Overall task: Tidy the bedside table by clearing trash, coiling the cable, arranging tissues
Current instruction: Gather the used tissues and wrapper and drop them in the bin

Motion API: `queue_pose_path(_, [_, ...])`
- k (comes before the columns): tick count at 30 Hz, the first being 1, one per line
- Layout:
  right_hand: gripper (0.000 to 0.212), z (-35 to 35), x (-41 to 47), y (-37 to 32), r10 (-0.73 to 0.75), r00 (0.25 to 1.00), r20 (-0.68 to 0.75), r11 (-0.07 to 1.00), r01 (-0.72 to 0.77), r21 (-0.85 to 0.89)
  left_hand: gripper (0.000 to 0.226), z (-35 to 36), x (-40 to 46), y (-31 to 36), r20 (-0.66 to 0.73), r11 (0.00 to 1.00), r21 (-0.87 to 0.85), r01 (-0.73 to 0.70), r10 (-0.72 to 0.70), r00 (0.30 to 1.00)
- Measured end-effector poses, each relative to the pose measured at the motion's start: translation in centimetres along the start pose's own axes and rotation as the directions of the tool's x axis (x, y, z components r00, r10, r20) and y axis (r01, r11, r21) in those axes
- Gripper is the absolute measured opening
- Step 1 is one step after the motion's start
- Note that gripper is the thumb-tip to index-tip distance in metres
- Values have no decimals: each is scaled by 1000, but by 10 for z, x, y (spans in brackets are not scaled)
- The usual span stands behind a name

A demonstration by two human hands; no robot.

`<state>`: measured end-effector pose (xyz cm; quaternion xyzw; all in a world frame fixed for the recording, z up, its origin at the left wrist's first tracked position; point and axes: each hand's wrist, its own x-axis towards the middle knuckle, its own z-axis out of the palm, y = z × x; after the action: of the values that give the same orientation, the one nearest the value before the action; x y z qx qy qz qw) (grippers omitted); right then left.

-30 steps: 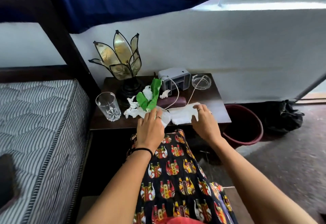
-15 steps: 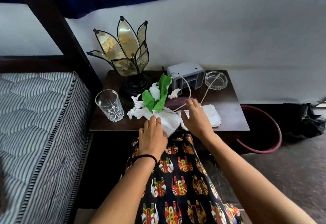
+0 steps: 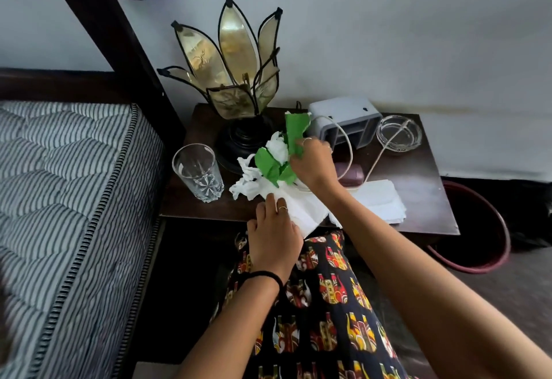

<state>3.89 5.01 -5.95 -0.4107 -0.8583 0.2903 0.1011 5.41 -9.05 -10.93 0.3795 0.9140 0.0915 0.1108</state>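
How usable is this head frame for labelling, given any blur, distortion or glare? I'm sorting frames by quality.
Head view: soft daylight, no harsh glare; both hands, the green paper and the drinking glass are sharp. Wide-angle distortion bends the bedpost and tilts the bedside table edge. The mattress smears at the lower left corner. The red bin sits in shadow.

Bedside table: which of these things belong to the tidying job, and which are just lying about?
Part of the job:
green wrapper, gripped by right hand
crumpled tissues
flat tissues, some under left hand
cable

Just lying about:
lamp
glass
ashtray
grey box
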Motion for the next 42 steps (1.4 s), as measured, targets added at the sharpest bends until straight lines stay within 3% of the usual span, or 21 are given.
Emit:
queue_pose_path(3, [36,-22,-3,-7,-161,973,-164,973,128,-191,51,0,0,2,-9,1000,-11,-3,2,1000])
queue_pose_path(6, [42,-46,-3,-10,-351,914,-203,866,234,-442,46,-1,-4,7,-33,1000,-15,-9,9,999])
queue_pose_path(10, [46,-83,-6,-4,-328,908,-260,884,198,-424,45,-2,-9,11,-42,999,7,-40,40,998])
queue_pose_path(19, [44,-129,-18,32,-450,868,-210,739,230,-633,53,1,-9,19,25,994,52,-92,91,996])
queue_pose_path(23, [40,-153,-17,67,-210,899,-384,916,44,-398,57,3,-8,22,49,993,49,-110,107,993])
queue_pose_path(26, [39,-171,-21,105,-78,882,-465,943,-87,-322,58,3,-6,22,35,992,71,-108,106,994])
queue_pose_path(33, [38,-189,-45,213,223,806,-548,898,-388,-205,58,7,0,27,68,987,107,-117,110,992])
queue_pose_path(38, [32,-163,-61,275,458,735,-500,799,-587,-131,59,8,5,28,85,988,108,-113,104,991])
queue_pose_path(42, [33,-135,-68,304,581,697,-421,745,-663,-69,58,9,7,31,104,987,115,-109,98,990])
